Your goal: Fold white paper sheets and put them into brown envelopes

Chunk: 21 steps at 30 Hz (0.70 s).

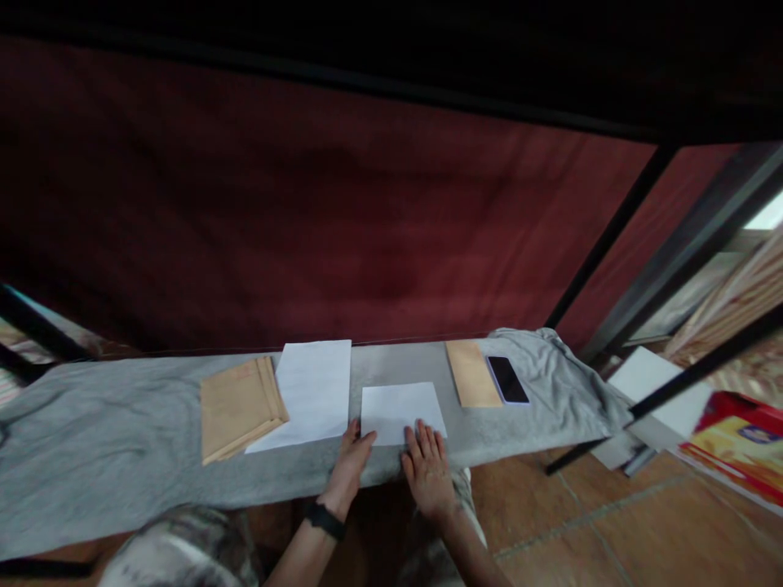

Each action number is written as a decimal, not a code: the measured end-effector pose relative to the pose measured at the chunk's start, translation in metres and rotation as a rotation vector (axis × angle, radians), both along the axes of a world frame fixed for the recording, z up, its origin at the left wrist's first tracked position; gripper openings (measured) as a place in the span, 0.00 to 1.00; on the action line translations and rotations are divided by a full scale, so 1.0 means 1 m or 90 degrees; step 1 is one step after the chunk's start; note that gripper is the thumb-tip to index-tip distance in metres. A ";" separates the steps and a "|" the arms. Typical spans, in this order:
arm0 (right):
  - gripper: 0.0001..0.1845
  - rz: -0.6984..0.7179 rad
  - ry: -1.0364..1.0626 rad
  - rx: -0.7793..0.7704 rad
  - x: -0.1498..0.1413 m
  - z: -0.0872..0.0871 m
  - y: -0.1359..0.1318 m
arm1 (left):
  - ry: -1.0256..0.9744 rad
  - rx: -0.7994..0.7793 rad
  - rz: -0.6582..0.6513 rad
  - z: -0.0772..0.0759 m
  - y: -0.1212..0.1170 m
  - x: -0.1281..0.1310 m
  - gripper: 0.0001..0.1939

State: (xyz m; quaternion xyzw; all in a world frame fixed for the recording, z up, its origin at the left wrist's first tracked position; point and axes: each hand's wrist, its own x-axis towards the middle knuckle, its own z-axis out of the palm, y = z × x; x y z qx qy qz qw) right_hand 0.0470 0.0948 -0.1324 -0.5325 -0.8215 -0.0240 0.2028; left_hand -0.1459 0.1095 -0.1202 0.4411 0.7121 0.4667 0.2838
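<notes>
A small white folded sheet (400, 410) lies near the front edge of a grey cloth-covered surface (122, 456). My left hand (350, 461), with a black band at the wrist, lies flat at the sheet's lower left corner, fingers stretched and touching its edge. My right hand (426, 469) rests flat with spread fingers on the sheet's lower right edge. Neither hand grips anything. A larger white sheet (311, 393) lies just left, partly over a stack of brown envelopes (236, 406).
A single brown envelope (471, 372) and a dark phone (507, 379) lie to the right, beside bunched grey cloth (568, 375). A dark red panel (306, 220) rises behind. Black metal bars (612, 228), white sheets (657, 383) and a red-yellow box (740, 444) stand on the tiled floor at right.
</notes>
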 end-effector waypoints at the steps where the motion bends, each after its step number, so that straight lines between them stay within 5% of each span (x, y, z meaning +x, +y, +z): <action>1: 0.28 -0.002 0.005 -0.007 -0.002 0.003 0.000 | -0.080 -0.016 0.011 0.004 -0.001 0.002 0.20; 8: 0.27 -0.024 0.122 -0.055 -0.016 0.042 0.016 | -0.225 0.034 -0.089 0.060 -0.004 0.030 0.19; 13: 0.24 -0.061 0.631 -0.193 -0.016 0.086 0.039 | -0.277 0.096 -0.095 0.099 -0.004 0.041 0.27; 17: 0.25 -0.093 1.083 -0.327 -0.013 0.097 0.043 | -0.391 0.028 -0.031 0.090 -0.009 0.045 0.32; 21: 0.23 -0.089 1.274 -0.406 -0.010 0.078 0.032 | -0.506 -0.001 -0.037 0.065 -0.012 0.050 0.34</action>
